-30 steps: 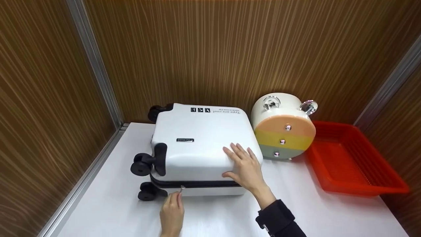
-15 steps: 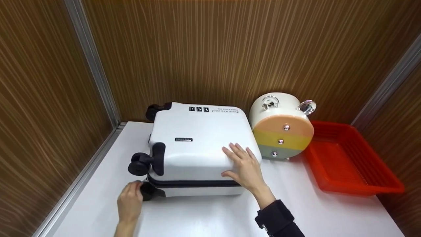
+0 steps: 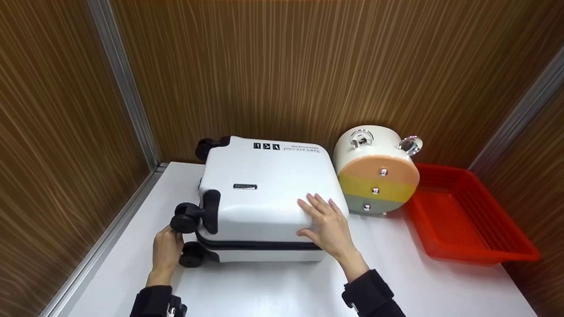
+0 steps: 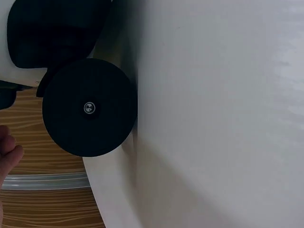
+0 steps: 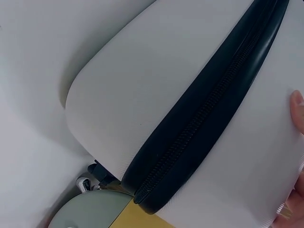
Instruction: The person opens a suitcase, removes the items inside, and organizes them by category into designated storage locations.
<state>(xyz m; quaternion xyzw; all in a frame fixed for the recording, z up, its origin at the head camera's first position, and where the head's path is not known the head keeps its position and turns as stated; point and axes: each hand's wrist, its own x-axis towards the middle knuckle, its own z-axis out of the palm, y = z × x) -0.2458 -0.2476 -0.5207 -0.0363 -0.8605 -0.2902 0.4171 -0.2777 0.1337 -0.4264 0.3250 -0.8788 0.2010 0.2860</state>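
A white hard-shell suitcase [image 3: 273, 180] lies flat on the white table, its wheels to the left. Its black zipper [image 5: 204, 109] runs around the side and looks shut along the part in the right wrist view. At the wheeled end, my left hand [image 3: 166, 251] reaches in between the upper and lower front wheels with fingers curled. It pinched the zipper pull in the earlier frames; now its fingertips and the pull are hidden behind the upper wheel [image 3: 185, 218]. My right hand [image 3: 329, 226] rests with spread fingers on the suitcase's near right corner.
A round cream drawer box [image 3: 379, 176] with striped front and shiny ears stands against the suitcase's right end. Farther right sits a red plastic basket [image 3: 484, 253]. Wood-grain panels [image 3: 282, 66] enclose the table at the back and sides.
Along the suitcase's front zipper, my left hand has slid left with the pull, then around the corner to the wheeled end. My right hand has stayed on the lid.
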